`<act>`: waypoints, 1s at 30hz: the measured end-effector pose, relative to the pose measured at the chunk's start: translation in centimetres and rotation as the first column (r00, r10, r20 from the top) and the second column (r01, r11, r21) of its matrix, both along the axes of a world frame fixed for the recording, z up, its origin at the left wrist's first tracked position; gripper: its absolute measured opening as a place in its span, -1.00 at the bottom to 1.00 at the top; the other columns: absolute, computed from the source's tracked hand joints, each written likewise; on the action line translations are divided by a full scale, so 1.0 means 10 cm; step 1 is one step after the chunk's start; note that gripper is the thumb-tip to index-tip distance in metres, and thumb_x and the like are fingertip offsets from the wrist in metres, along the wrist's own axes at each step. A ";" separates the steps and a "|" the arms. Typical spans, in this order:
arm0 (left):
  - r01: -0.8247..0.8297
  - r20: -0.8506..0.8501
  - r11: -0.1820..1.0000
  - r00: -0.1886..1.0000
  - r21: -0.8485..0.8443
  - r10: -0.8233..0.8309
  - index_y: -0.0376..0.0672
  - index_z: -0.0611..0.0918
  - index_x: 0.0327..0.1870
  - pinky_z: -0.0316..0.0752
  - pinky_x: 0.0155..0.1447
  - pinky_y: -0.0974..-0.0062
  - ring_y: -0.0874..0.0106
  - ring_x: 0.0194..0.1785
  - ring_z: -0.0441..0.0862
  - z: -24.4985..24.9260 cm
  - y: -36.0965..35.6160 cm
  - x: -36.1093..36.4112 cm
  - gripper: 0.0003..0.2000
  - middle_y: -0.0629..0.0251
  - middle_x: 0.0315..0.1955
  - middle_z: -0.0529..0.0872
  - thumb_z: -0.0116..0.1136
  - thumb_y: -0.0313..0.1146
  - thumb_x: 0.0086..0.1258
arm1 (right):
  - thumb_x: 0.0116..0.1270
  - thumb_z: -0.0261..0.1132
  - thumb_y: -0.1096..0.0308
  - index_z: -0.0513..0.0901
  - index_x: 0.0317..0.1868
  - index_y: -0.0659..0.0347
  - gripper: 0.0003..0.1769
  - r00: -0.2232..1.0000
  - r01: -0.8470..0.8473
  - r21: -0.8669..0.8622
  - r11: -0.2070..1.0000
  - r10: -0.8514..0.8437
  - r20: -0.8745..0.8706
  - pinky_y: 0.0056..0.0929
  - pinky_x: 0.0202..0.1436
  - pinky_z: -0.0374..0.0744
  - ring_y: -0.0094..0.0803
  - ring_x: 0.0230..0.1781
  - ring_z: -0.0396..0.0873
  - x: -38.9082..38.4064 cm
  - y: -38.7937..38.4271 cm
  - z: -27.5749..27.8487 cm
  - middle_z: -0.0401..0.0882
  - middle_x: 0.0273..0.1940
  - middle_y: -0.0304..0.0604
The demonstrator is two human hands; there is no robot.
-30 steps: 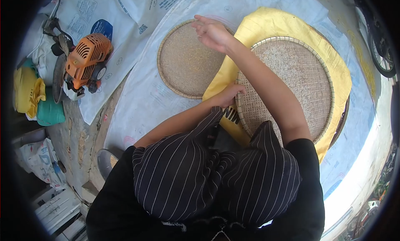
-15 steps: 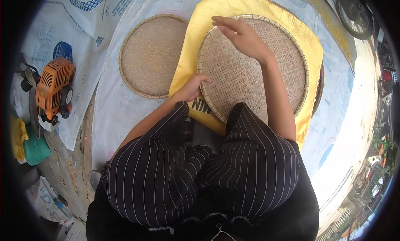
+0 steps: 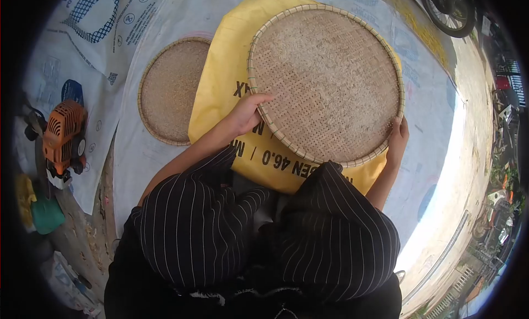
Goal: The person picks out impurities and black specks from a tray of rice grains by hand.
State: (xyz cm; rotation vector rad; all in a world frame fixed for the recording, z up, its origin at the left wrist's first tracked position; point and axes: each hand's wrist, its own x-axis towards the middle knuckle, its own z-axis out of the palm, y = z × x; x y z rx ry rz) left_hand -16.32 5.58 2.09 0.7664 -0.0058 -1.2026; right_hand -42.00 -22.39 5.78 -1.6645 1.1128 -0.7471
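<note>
A large round woven bamboo winnowing tray [image 3: 297, 106] is held out in front of my knees, above a yellow sack [image 3: 220, 60] with black lettering. Pale grain [image 3: 325, 49] covers much of its weave, thickest toward the far and right sides. My left hand [image 3: 246, 114] grips the left rim, thumb over the edge. On the lower right rim, my right hand [image 3: 398, 136] is closed too; its fingers beneath the tray are hidden. To the left, partly behind the yellow sack, lies a second bamboo tray [image 3: 168, 93] holding grain.
White plastic sheeting [image 3: 132, 170] spreads over the ground. An orange engine-like machine [image 3: 65, 134] stands at the left, near a green bag [image 3: 47, 213]. A vehicle wheel [image 3: 449, 13] shows at the upper right. My knees in striped trousers [image 3: 187, 225] border the near side.
My right hand has moved from above the tray to its right rim. The large tray has lifted and shifted, uncovering more of the sack's lettering, and the grain now lies spread differently.
</note>
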 end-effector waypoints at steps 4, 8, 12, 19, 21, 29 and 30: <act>0.026 0.006 0.996 1.000 0.086 -0.027 -0.38 0.22 0.25 0.35 0.28 0.23 0.21 0.18 0.44 0.03 0.25 0.27 -0.51 0.03 0.13 0.44 -0.01 -0.45 0.31 | 0.42 0.05 0.28 0.36 0.22 0.35 -0.56 0.997 -0.072 -0.232 0.970 0.064 -0.039 -0.48 0.07 0.39 -0.47 -0.06 0.46 0.35 0.23 0.09 0.55 -0.06 -0.10; -0.014 0.028 0.998 1.000 0.065 0.012 -0.38 0.19 0.28 0.33 0.30 0.19 0.20 0.22 0.41 -0.06 0.27 0.12 -0.50 -0.01 0.18 0.39 -0.03 -0.34 0.39 | 0.42 0.01 0.34 0.38 0.18 0.41 -0.60 1.000 -0.010 -0.103 0.995 0.010 0.002 -0.56 -0.10 0.47 -0.53 -0.21 0.51 0.25 0.00 -0.18 0.57 -0.10 -0.12; 0.117 0.227 0.981 0.962 0.157 -0.151 -0.34 0.18 0.29 0.30 0.32 0.21 0.23 0.25 0.36 0.06 0.19 -0.02 -0.46 0.04 0.21 0.36 -0.01 -0.20 0.42 | 0.41 0.04 0.35 0.37 0.19 0.41 -0.58 0.981 -0.064 -0.055 0.996 0.073 0.179 -0.54 -0.09 0.47 -0.50 -0.17 0.51 0.05 -0.14 -0.31 0.57 -0.07 -0.09; 0.088 0.074 0.983 0.992 0.159 -0.101 -0.30 0.18 0.30 0.31 0.31 0.22 0.24 0.26 0.34 0.02 0.31 -0.18 -0.48 0.10 0.21 0.36 -0.01 -0.24 0.42 | 0.40 0.06 0.33 0.38 0.21 0.38 -0.57 0.996 -0.054 -0.120 0.991 0.062 0.062 -0.54 -0.09 0.46 -0.50 -0.14 0.48 0.07 -0.22 -0.42 0.56 -0.06 -0.11; 0.151 0.220 0.954 0.953 0.259 -0.210 -0.36 0.18 0.28 0.33 0.30 0.20 0.23 0.23 0.39 -0.01 0.33 -0.20 -0.48 -0.01 0.20 0.35 -0.03 -0.24 0.43 | 0.40 0.07 0.34 0.37 0.21 0.38 -0.57 0.994 -0.031 -0.110 0.993 0.042 0.100 -0.57 -0.13 0.47 -0.52 -0.19 0.48 0.04 -0.20 -0.30 0.57 -0.10 -0.12; 0.083 0.109 0.980 0.989 0.181 -0.104 -0.35 0.15 0.29 0.44 0.23 0.28 0.27 0.18 0.45 -0.07 0.53 -0.11 -0.46 0.04 0.18 0.38 0.04 -0.32 0.39 | 0.39 0.08 0.33 0.38 0.20 0.39 -0.56 0.996 -0.072 -0.216 0.974 0.059 -0.065 -0.57 -0.13 0.47 -0.54 -0.18 0.48 0.24 -0.04 -0.22 0.57 -0.08 -0.12; 0.127 0.097 0.973 0.984 0.192 -0.148 -0.34 0.17 0.28 0.44 0.22 0.29 0.27 0.16 0.46 -0.03 0.54 -0.18 -0.49 0.06 0.15 0.41 0.03 -0.33 0.40 | 0.39 0.08 0.32 0.39 0.20 0.39 -0.56 0.996 -0.064 -0.226 0.972 0.048 -0.077 -0.55 -0.10 0.47 -0.51 -0.15 0.49 0.22 -0.02 -0.22 0.57 -0.07 -0.10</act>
